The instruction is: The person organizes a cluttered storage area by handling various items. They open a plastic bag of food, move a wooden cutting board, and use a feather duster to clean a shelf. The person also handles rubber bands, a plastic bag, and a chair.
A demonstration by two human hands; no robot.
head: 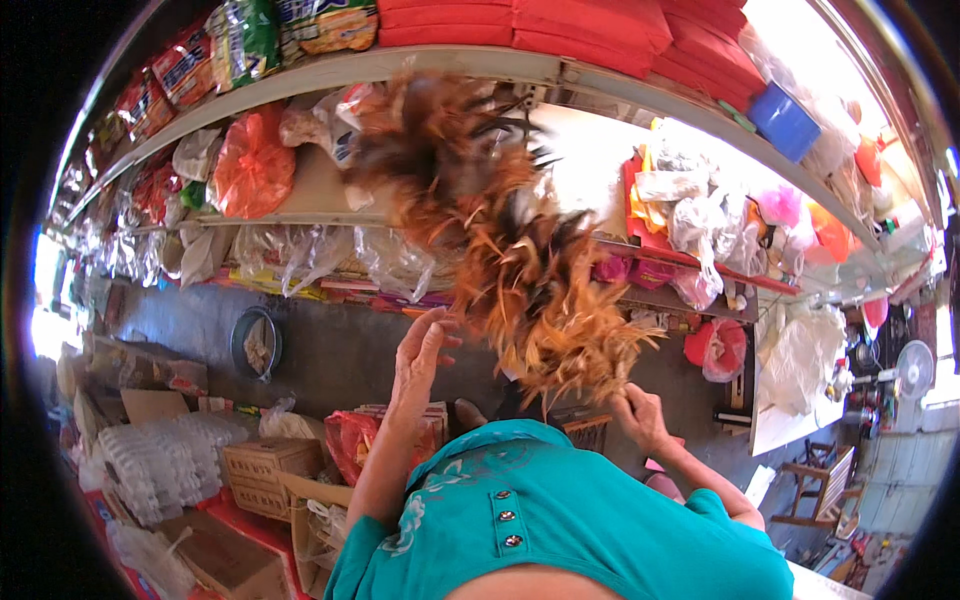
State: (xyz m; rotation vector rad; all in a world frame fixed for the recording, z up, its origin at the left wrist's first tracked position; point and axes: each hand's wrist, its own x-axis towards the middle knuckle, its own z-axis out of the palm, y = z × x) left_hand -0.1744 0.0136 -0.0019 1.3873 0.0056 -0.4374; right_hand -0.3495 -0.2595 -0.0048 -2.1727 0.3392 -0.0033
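Observation:
My right hand (643, 418) is closed around the near end of a brown feather duster (517, 262), whose handle is hidden by the feathers and my fingers. The duster slants up and to the left, in front of the shelves, and its far end is blurred. My left hand (425, 349) is raised just left of the feathers, fingers apart, holding nothing. Behind the duster, the middle shelf (322, 184) bears an orange plastic bag (255, 165) at left and a pile of white plastic bags (705, 202) at right.
Red wrapped bundles (457, 24) and snack packets (241, 41) fill the top shelf. A dark basin (256, 343) stands on the floor at left, near cardboard boxes (270, 474). At right are a red bucket (712, 349), a white-topped table (795, 427) and a wooden chair (821, 487).

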